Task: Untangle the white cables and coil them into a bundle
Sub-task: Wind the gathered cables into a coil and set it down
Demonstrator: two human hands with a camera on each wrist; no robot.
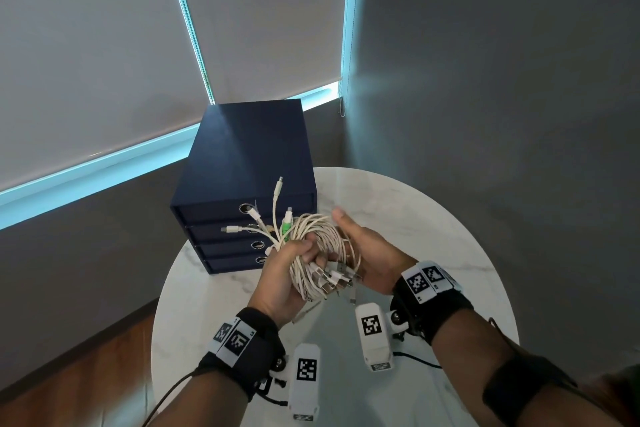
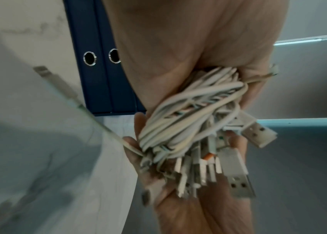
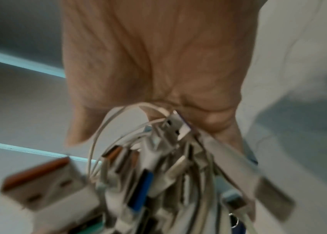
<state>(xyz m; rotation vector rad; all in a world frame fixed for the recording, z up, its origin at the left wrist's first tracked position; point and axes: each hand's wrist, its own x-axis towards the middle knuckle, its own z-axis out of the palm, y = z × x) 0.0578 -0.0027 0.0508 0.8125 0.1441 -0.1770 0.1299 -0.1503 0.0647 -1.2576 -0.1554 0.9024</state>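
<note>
A coil of white cables (image 1: pixel 320 246) hangs above the table between both hands. My left hand (image 1: pixel 287 274) grips the coil's left side, thumb over the strands. My right hand (image 1: pixel 367 250) cradles it from the right, thumb raised off the coil. In the left wrist view the coil (image 2: pixel 188 114) lies under the left palm (image 2: pixel 178 47), and right-hand fingertips (image 2: pixel 146 196) curl round its far side. Several plug ends (image 1: pixel 277 187) stick up on the left; USB plugs (image 1: pixel 332 279) bunch at the bottom. The right wrist view shows blurred plugs (image 3: pixel 158 166) below the right palm (image 3: pixel 158 55).
A navy box of drawers (image 1: pixel 242 163) stands at the back left of the round white marble table (image 1: pixel 433 218), just behind the hands. The table's rim curves round left and right, with wooden floor (image 1: pixel 69 374) below on the left. Grey walls and blinds stand behind.
</note>
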